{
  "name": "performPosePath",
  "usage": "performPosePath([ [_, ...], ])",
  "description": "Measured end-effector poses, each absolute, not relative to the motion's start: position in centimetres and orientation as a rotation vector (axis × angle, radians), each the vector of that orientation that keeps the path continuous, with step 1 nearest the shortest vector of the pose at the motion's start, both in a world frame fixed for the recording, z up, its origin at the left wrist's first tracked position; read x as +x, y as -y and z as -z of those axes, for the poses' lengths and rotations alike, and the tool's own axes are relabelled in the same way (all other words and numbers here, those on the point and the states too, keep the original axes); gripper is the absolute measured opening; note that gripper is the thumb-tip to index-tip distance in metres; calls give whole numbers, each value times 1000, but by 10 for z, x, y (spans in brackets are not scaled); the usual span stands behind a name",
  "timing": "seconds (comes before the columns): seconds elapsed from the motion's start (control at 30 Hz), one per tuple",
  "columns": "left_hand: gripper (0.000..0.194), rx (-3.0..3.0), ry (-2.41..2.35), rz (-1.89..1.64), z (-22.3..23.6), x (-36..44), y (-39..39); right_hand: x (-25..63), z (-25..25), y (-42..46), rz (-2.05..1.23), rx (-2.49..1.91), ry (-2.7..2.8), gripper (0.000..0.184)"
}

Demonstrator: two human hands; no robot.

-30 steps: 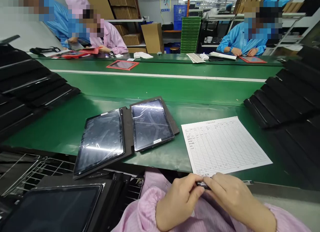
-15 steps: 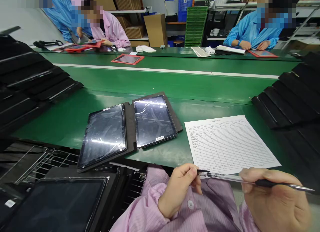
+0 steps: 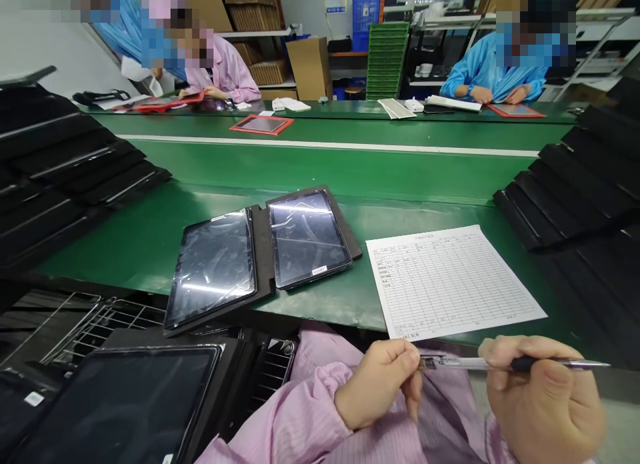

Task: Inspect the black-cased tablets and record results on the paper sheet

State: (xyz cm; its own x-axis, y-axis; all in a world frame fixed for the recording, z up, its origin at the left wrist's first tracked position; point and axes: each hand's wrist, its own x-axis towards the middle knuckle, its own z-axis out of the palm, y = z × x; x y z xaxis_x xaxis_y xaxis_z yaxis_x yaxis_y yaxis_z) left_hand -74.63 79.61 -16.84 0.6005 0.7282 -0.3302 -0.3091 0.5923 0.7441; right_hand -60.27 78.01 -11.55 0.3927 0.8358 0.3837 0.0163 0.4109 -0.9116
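A clear ballpoint pen (image 3: 463,363) with a black grip and silver tip lies level between my hands, over my lap. My left hand (image 3: 377,384) pinches its rear end, covering the clip. My right hand (image 3: 547,401) holds it around the black grip, tip pointing right. Just beyond them, a printed form (image 3: 450,284) with a ruled grid and a little writing at upper left lies on the green bench (image 3: 320,311). To its left rest two dark-screened tablets, the left tablet (image 3: 215,264) and the right tablet (image 3: 310,234), film-covered, on black foam sheets.
Stacked black foam trays stand at left (image 3: 65,164) and right (image 3: 575,177). Another tablet (image 3: 125,397) lies at lower left above a wire rack (image 3: 120,317). Across the bench, several co-workers sit or stand near red-edged panels such as this panel (image 3: 263,124).
My left hand has shifted right and now covers the pen's clip. My right hand has moved slightly left, still holding the pen. The whole view has shifted a little.
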Motion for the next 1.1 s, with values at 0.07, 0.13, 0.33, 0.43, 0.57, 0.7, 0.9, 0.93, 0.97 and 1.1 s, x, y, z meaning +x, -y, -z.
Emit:
performPosePath([
  [0.07,52,721,-629,-623,168,-744,-794,-602,117,-778,-659,-1071,993,16],
  [0.13,53,737,-584,-575,168,-742,-792,-603,122,-781,-696,-1104,970,29],
  [0.33,61,959,-598,-503,166,-748,-800,-600,126,-811,-664,-1195,1035,47],
  [0.43,50,1648,-839,-631,169,-759,-809,-590,117,-833,-836,-1161,971,23],
  [0.57,50,2478,-1175,-581,191,-762,-818,-580,115,-854,-1242,-1074,923,24],
  [0.7,42,2792,-1246,-518,214,-749,-827,-579,135,-867,-1362,-1145,1019,30],
  [0.9,37,3008,-1126,-408,204,-738,-844,-576,156,-894,-1461,-1372,1178,53],
  [0.93,37,3046,-1108,-419,201,-738,-846,-576,156,-899,-1460,-1418,1215,45],
  [0.97,36,3077,-1098,-433,198,-739,-848,-577,156,-904,-1445,-1458,1263,35],
  [1.1,38,3105,-1110,-474,193,-740,-853,-589,156,-915,-1269,-1457,1577,15],
])
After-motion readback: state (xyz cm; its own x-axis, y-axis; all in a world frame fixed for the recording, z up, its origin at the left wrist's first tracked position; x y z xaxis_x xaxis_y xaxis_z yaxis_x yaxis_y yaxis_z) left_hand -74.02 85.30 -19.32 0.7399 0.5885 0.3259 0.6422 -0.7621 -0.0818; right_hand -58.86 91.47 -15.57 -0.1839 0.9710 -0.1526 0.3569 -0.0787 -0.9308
